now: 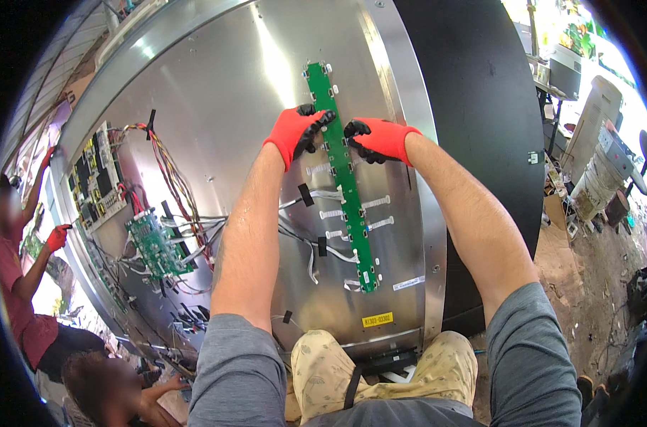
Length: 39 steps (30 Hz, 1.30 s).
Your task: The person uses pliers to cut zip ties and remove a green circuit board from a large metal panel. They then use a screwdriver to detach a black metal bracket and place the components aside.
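Observation:
A long, narrow green circuit board (350, 196) is fixed along a shiny metal panel (231, 85). Small sockets and short white ribbon cables line both its edges. My left hand (300, 134), in a red glove with black fingers, is at the board's upper left edge. Its fingers are curled, with one reaching over the board. Across from it, my right hand (380, 140), gloved alike, is closed with its fingertips at the right edge. Whatever either hand pinches is hidden by the gloves. Below my hands, white ribbon cables (377, 203) stick out sideways from the board.
Left on the panel are a smaller green board (156, 245), a power supply board (98, 178) and bundled coloured wires (170, 164). A yellow label (377, 319) is near my knees. A black panel (473, 142) stands right. Two other people are at the left, one with red gloves (57, 238).

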Each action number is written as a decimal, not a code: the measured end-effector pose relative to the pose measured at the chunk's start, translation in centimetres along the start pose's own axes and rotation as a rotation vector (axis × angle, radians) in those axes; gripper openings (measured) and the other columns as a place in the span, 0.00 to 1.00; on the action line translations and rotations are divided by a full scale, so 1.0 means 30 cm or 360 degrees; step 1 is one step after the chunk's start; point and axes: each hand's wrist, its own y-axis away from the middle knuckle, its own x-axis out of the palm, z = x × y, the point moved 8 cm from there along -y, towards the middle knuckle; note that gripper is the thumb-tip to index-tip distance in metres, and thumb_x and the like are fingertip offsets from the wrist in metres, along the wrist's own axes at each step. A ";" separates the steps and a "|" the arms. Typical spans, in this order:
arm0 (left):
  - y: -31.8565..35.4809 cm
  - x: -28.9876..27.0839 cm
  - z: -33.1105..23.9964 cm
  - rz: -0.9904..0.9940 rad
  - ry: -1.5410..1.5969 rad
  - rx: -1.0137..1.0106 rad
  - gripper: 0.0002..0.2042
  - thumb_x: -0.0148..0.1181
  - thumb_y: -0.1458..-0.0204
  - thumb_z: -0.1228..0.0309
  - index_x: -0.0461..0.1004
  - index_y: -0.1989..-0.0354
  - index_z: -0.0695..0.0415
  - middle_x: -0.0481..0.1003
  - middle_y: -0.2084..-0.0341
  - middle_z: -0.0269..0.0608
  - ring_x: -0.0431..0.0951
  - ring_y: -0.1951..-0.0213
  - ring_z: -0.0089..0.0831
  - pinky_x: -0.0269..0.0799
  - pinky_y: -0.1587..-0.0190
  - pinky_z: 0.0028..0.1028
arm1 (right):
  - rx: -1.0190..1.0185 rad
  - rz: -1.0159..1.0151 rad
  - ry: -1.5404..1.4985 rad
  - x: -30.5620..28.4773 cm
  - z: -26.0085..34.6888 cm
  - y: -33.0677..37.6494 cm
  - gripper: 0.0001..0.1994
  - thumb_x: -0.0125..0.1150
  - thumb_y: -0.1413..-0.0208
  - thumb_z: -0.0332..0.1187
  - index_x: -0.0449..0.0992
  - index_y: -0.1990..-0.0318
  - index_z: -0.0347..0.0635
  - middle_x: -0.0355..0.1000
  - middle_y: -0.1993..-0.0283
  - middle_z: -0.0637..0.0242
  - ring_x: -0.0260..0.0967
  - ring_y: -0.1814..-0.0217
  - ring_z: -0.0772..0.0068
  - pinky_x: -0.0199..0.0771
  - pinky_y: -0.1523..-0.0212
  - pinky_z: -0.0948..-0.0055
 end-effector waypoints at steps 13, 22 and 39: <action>0.031 -0.013 -0.017 -0.0016 -0.0063 0.0046 0.15 0.67 0.52 0.57 0.74 0.71 0.55 0.68 0.81 0.30 0.68 0.80 0.21 0.62 0.77 0.23 | 0.0048 -0.0169 -0.0749 0.003 -0.059 0.007 0.08 0.51 0.41 0.34 0.71 0.59 0.42 0.69 0.71 0.64 0.71 0.73 0.71 0.72 0.73 0.72; 0.034 -0.008 -0.006 -0.0078 -0.0054 0.0006 0.15 0.67 0.52 0.56 0.74 0.72 0.55 0.69 0.81 0.30 0.67 0.80 0.20 0.63 0.77 0.24 | -0.0336 -0.0805 -0.0687 -0.004 -0.079 0.109 0.14 0.55 0.45 0.31 0.69 0.51 0.44 0.71 0.67 0.62 0.72 0.68 0.71 0.75 0.67 0.70; 0.020 -0.012 -0.007 0.0015 -0.0065 0.0047 0.16 0.66 0.52 0.55 0.73 0.72 0.57 0.67 0.84 0.32 0.66 0.81 0.22 0.62 0.78 0.24 | -0.0283 -0.0182 0.0694 0.063 0.039 0.112 0.13 0.53 0.49 0.36 0.74 0.57 0.42 0.74 0.58 0.53 0.70 0.54 0.49 0.69 0.53 0.59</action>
